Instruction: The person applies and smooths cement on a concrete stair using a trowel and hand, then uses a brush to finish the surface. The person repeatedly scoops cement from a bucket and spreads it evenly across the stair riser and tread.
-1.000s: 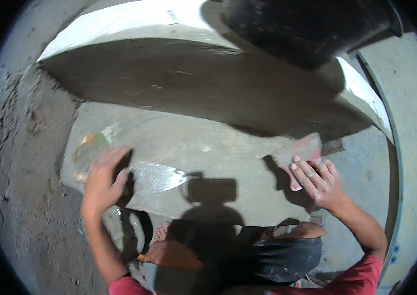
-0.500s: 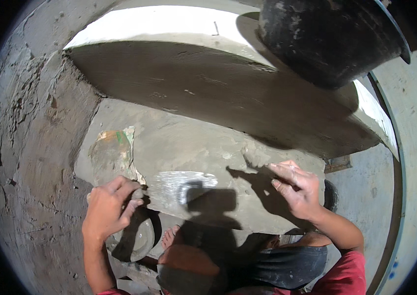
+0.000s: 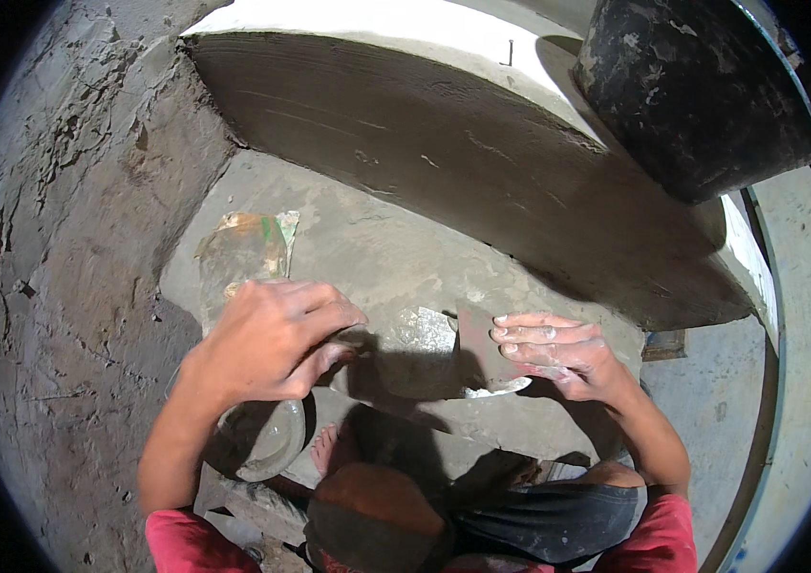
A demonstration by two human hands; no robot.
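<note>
My right hand grips a thin flat scraper plate, its fingers laid along one side and pale wet paste on its lower edge. It stands over the grey plastered step, at a shiny wet patch. To the left my left hand is closed, its fingers and thumb pinching something small and grey that I cannot make out. A crumpled, mortar-smeared bag lies on the step beyond the left hand. Below that hand a round bowl shows grey paste inside, partly hidden by the forearm.
A higher step with a dark front face rises ahead, a nail on its bright top. A large black bucket stands on it at the right. Rough grey wall runs along the left. My foot is below the step.
My left hand has moved right and up toward the wet patch. My right hand has come slightly down and left, turning the scraper plate so its face shows. The whole view has shifted a little.
</note>
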